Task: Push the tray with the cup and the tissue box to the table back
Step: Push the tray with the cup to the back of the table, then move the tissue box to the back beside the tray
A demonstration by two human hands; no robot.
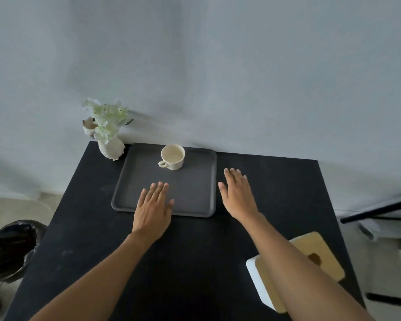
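Closest to the camera are the two bare forearms reaching out over the black tabletop. The right forearm crosses right over the tissue box, a white box with a tan lid sitting at the near right corner, well apart from everything else. The left hand is flat, palm down, fingers extended and lying close together, over the near edge of the dark gray tray. The right hand is also flat and empty, fingers loosely together, just beside the tray's right rim; can't tell if it's touching. The tray is already up at the back of the tabletop by the wall, with the cream cup upright on its far part, handle pointing left. A white vase with pale flowers stands just off the tray's back-left corner. A bin with a black bag is on the floor at left.
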